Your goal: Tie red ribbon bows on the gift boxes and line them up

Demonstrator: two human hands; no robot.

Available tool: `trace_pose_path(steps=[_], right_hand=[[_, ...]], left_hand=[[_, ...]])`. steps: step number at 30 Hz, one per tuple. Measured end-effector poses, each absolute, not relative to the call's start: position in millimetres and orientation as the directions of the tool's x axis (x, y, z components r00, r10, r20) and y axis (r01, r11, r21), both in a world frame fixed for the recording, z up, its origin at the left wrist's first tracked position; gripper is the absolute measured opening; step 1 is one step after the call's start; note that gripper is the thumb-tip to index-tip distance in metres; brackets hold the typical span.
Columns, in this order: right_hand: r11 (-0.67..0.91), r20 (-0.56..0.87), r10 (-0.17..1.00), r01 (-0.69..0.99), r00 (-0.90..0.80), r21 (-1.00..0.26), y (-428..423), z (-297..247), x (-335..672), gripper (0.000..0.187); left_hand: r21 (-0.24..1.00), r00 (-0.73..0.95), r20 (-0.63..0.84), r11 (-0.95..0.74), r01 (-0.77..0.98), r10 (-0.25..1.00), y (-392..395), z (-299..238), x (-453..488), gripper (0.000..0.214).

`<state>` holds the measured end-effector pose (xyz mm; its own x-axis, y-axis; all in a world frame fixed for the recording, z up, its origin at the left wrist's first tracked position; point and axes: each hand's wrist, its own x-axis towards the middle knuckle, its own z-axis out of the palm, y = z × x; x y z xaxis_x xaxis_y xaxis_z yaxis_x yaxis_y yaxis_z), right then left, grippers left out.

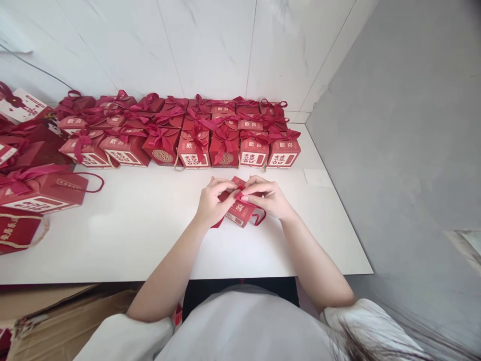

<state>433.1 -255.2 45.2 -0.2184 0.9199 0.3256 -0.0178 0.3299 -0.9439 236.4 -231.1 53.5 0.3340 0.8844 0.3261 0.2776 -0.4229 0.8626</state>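
Observation:
A small red gift box (240,213) with white lettering stands on the white table in front of me, turned at an angle. Above its top, my left hand (217,196) and my right hand (266,196) meet, both pinching a red ribbon (239,194). The fingertips of the two hands nearly touch, and the ribbon's knot is partly hidden by them. A red cord handle (259,218) sticks out at the box's right side. One ribbon end hangs down left of the box, below my left hand.
Rows of red gift boxes (194,155) with ribbon bows line the back of the white table (131,240) by the tiled wall. Larger red boxes (60,188) stand at the left. A grey wall (394,125) bounds the right. Cardboard (71,321) lies below the table's front edge.

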Motion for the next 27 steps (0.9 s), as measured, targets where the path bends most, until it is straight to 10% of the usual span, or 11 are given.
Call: trace_pose_path(steps=[15,27], right_hand=[[0.412,0.405,0.910,0.266,-0.085,-0.871,-261,53,420,0.021],[0.439,0.420,0.896,0.144,-0.141,-0.887,-257,51,427,0.014]], left_hand=[[0.825,0.502,0.335,-0.506,0.253,0.798,-229,60,228,0.017],[0.907,0.498,0.230,-0.369,0.201,0.836,-222,55,224,0.025]])
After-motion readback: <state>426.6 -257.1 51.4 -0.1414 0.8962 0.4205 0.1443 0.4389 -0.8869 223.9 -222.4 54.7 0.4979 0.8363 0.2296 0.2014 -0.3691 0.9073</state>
